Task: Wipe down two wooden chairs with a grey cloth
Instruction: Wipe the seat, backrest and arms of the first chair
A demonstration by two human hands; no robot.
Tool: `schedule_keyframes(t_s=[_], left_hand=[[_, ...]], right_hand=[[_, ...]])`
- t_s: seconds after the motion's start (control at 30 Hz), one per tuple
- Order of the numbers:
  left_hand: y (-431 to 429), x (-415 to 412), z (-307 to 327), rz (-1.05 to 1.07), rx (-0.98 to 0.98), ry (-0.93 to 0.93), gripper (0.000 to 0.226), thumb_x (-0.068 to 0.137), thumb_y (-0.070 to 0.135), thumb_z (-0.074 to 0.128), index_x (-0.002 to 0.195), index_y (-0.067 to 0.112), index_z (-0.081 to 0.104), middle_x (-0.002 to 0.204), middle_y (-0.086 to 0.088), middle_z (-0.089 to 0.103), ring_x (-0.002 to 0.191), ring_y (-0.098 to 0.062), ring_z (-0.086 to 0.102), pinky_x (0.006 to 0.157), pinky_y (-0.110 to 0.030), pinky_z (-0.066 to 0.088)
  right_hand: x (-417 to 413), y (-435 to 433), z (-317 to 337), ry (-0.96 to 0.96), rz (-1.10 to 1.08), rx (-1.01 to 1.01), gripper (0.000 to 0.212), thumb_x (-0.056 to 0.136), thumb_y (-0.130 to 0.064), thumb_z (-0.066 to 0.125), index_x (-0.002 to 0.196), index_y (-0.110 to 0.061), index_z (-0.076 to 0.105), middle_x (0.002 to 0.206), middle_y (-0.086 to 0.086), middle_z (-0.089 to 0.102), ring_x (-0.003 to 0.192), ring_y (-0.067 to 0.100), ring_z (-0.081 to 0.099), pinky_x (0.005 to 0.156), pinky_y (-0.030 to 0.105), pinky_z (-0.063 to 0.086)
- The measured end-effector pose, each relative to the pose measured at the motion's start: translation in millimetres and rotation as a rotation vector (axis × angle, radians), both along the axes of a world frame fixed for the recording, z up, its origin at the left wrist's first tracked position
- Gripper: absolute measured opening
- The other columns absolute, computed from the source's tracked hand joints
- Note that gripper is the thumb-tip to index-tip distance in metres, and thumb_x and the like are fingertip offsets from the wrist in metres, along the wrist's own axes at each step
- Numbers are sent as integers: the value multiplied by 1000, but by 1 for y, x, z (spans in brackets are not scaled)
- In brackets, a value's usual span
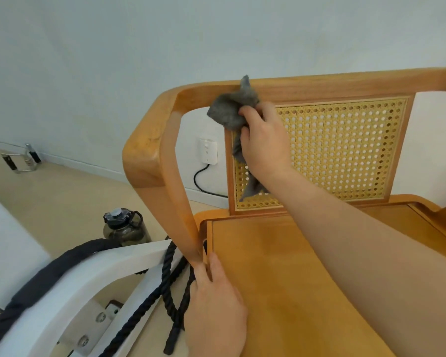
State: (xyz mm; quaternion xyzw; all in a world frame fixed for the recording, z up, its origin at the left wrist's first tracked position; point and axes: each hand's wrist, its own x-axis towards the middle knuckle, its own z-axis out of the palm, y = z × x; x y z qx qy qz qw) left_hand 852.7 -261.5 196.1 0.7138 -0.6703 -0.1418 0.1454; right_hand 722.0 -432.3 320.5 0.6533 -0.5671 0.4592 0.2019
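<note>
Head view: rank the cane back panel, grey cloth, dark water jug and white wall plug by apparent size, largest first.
1. cane back panel
2. grey cloth and dark water jug: look alike, cloth partly hidden by the right hand
3. white wall plug

Open gap between armrest (150, 150) and cane backrest (332, 150)

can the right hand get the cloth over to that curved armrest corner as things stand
Probably yes: the right hand holds the grey cloth at the top rail beside the armrest corner, with nothing between.
</note>
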Motion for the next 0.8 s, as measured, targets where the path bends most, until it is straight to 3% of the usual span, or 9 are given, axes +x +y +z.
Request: schedule_keyframes(t_s=[0.23, 0.33, 0.4, 0.47, 0.5, 0.57, 0.67, 0.73, 0.8], left_hand=[[0, -1, 0, -27, -45, -33, 60, 99, 29, 28, 153, 22, 2, 146, -2, 23, 122, -17, 43, 91, -28, 45], [-1, 7, 26, -17, -110, 38, 47, 97, 27, 40, 143, 30, 35, 138, 4, 39, 121, -14, 45, 92, -29, 48], [2, 17, 63, 14, -360, 186, 27, 92, 16, 50, 109, 33, 63, 107, 14, 59, 96, -6, 56, 74, -23, 50], [9, 31, 106, 22, -696, 387, 31, 85, 1, 49, 72, 26, 62, 66, 11, 58, 60, -9, 54, 51, -20, 41], [14, 39, 131, 18, -851, 507, 32, 81, -2, 47, 66, 24, 59, 58, 7, 54, 53, -12, 51, 46, -19, 38], [17, 48, 176, 26, -986, 727, 29, 78, 0, 44, 71, 26, 55, 63, 5, 53, 57, -6, 51, 48, -15, 38], [-14, 54, 220, 92, -748, 918, 18, 86, 15, 45, 91, 29, 55, 83, 10, 58, 70, 4, 55, 64, -20, 46], [-37, 57, 239, 104, -496, 1027, 17, 90, 17, 43, 97, 18, 58, 86, 4, 62, 78, -8, 60, 65, -23, 49], [-48, 58, 247, 92, -400, 960, 20, 94, 21, 40, 98, 14, 59, 84, 4, 61, 80, -11, 58, 62, -23, 45]], right_hand=[[-8, 46, -90, 175, 124, 423, 12, 85, -5, 58, 95, -5, 64, 107, 10, 54, 87, 30, 59, 70, 44, 52], [-13, 57, -93, 135, 100, 551, 15, 90, -6, 51, 99, -4, 62, 110, 8, 51, 91, 31, 56, 73, 42, 47], [-11, 57, -64, -7, 89, 462, 14, 90, -6, 49, 94, -7, 62, 105, 5, 53, 88, 26, 55, 72, 37, 45], [-2, 60, -13, -171, 137, 353, 12, 88, -6, 51, 81, -16, 55, 90, -2, 51, 78, 16, 50, 63, 22, 35], [6, 64, 15, -233, 179, 323, 15, 86, -6, 52, 77, -18, 53, 82, -4, 50, 72, 13, 47, 57, 18, 32], [28, 80, 59, -422, 384, 276, 13, 84, -4, 54, 77, -14, 58, 73, 3, 58, 65, 17, 51, 53, 18, 39], [73, 118, 90, -672, 783, 299, 17, 87, -4, 58, 80, -17, 66, 73, 7, 64, 66, 13, 55, 59, 28, 45], [99, 128, 86, -507, 751, 292, 24, 90, -9, 57, 71, -23, 62, 71, -1, 56, 74, 14, 52, 63, 27, 39], [106, 117, 81, -396, 649, 285, 22, 94, -10, 51, 77, -13, 65, 78, -1, 51, 84, 17, 50, 69, 26, 36]])
